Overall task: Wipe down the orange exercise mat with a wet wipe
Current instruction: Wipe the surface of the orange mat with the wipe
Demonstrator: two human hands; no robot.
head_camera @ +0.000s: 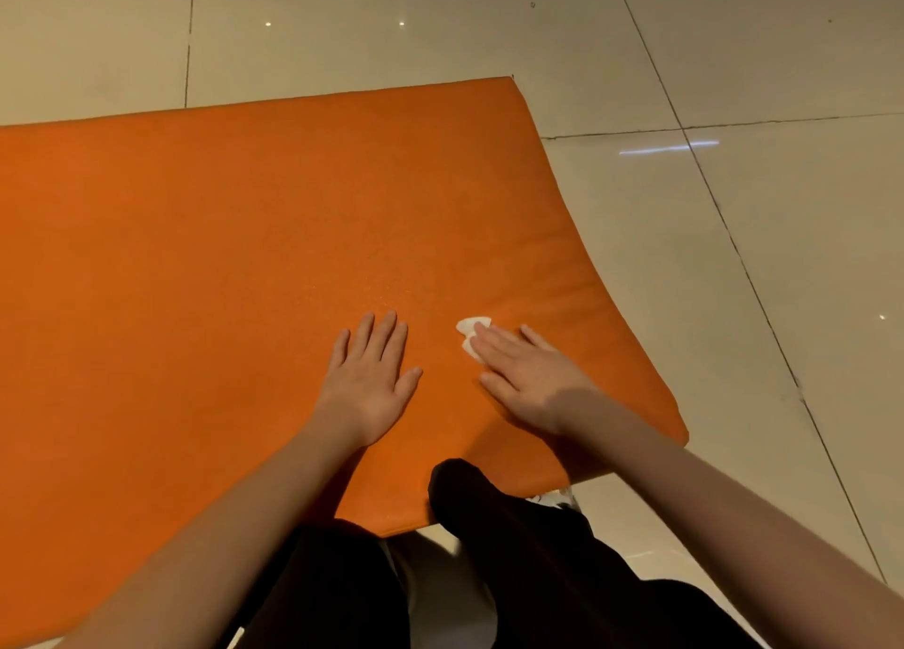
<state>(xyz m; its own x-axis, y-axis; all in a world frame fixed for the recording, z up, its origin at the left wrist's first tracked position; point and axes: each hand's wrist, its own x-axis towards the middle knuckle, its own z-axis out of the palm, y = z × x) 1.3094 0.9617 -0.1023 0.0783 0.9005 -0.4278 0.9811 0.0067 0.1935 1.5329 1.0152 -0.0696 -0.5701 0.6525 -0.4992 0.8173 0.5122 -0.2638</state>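
Orange exercise mat point(220, 257) lies flat on a glossy tiled floor point(734, 257), filling the left and centre of the head view; its right end sits near the middle of the frame, far right corner slightly lifted. Left hand point(369, 379) lies palm-down on the mat, fingers straight and spread a little, holding nothing. Right hand point(526, 379) is just beside it to the right, also flat, fingers straight and together, pressing a white wet wipe point(470, 335) onto the mat. The wipe is mostly hidden under the fingers; only a small bunched bit sticks out past the fingertips. The mat looks faintly speckled just above the hands. Dark trouser legs point(513, 550) show at the bottom, one knee overlapping the mat's near edge.
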